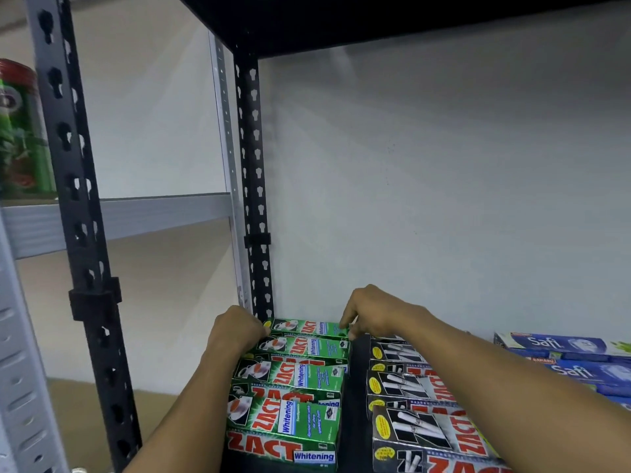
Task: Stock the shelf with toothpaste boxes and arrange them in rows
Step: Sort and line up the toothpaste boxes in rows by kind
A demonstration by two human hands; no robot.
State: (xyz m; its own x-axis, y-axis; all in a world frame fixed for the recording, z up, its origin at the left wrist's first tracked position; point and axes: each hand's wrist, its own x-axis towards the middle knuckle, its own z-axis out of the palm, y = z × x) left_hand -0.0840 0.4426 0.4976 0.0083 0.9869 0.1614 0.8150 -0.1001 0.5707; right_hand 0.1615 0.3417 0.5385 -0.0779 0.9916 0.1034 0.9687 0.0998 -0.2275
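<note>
While a green canister (18, 131) stands far left, left hand (235, 327) gripping the left end of the rearmost green ZACT Whitening box (307, 326), against the back wall (426, 199), right hand (374, 312) pinching its right end, black ZACT boxes (406, 387) beside, blue Safi boxes (560, 346) far right.
</note>
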